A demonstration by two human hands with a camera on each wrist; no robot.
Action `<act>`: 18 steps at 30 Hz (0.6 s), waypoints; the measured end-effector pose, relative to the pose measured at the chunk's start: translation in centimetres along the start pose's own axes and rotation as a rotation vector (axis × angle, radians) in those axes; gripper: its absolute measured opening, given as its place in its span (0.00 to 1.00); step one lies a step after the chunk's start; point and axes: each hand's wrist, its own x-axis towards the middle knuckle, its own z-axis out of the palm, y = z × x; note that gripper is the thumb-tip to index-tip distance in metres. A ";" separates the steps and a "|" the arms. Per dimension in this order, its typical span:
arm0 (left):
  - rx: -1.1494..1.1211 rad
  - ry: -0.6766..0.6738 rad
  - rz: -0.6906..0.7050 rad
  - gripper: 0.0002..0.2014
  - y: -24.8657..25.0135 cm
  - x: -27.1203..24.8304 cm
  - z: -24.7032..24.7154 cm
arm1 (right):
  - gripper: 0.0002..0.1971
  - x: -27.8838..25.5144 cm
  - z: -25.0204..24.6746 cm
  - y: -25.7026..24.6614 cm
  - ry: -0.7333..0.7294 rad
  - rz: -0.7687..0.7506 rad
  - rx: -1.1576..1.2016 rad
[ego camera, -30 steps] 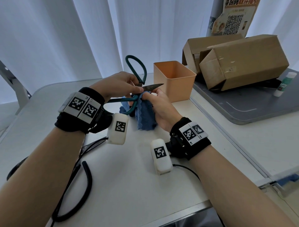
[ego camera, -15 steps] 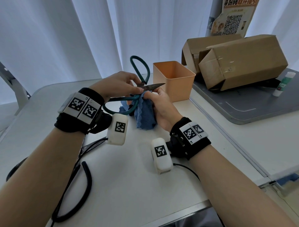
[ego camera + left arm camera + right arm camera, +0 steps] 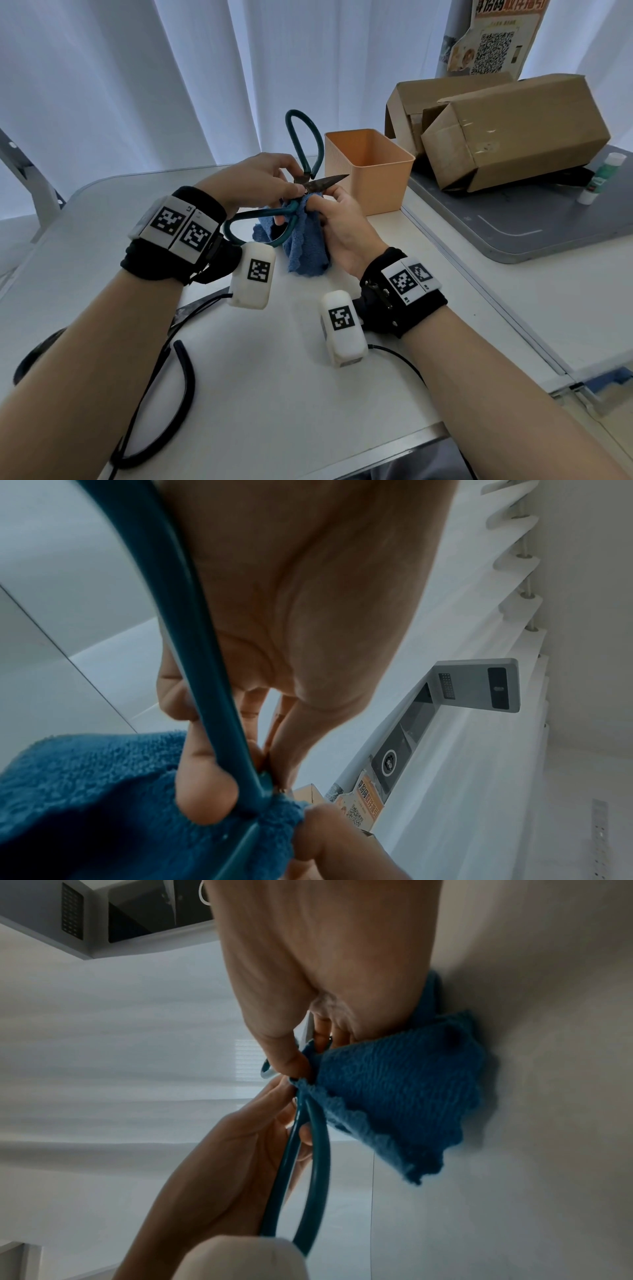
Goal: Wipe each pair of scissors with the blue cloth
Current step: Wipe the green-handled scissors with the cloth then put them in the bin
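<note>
While the scissors [image 3: 301, 185] are pinched near the pivot by the left hand [image 3: 255, 178], the cloth [image 3: 305, 240] is gripped against them by the right hand [image 3: 342, 229], at 5 o'clock

Left hand [image 3: 255, 180] raised, fingers curled and pinching. Right hand [image 3: 337, 228] opposite, fingers curled in a grip. Both forearms extended forward, wrists strapped.

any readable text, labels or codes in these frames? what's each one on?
No word or number reads with certainty.
Orange poster behind the cardboard boxes: large characters cut off at the top edge, small print blurred; a QR code, no readable text.
Wrist bands and white camera pods: square black-and-white marker codes; tiny characters beside them too small to read.
Green-and-white bottle: label blurred.
</note>
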 end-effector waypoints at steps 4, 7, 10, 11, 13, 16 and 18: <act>-0.002 -0.017 0.005 0.07 0.1 0.0 0.1 | 0.14 0.0 0.4 0.2 0.023 -0.002 0.009; 0.009 -0.045 0.002 0.07 0.3 -0.1 0.3 | 0.25 -0.3 1.0 0.1 0.032 0.000 0.014; 0.017 -0.052 0.005 0.07 0.4 -0.1 0.4 | 0.25 -0.5 1.1 0.0 0.023 0.001 0.025; 0.020 -0.052 0.005 0.07 0.4 -0.1 0.5 | 0.22 -0.4 1.0 0.1 0.025 0.003 0.025; 0.020 -0.056 0.008 0.07 0.4 -0.1 0.5 | 0.17 -0.4 0.7 0.1 0.018 -0.002 0.032; 0.012 -0.056 0.015 0.07 0.4 -0.1 0.4 | 0.16 -0.4 0.7 0.1 0.033 -0.008 0.021; 0.014 -0.042 0.013 0.06 0.3 -0.1 0.3 | 0.20 -0.5 0.8 0.0 0.054 -0.002 0.009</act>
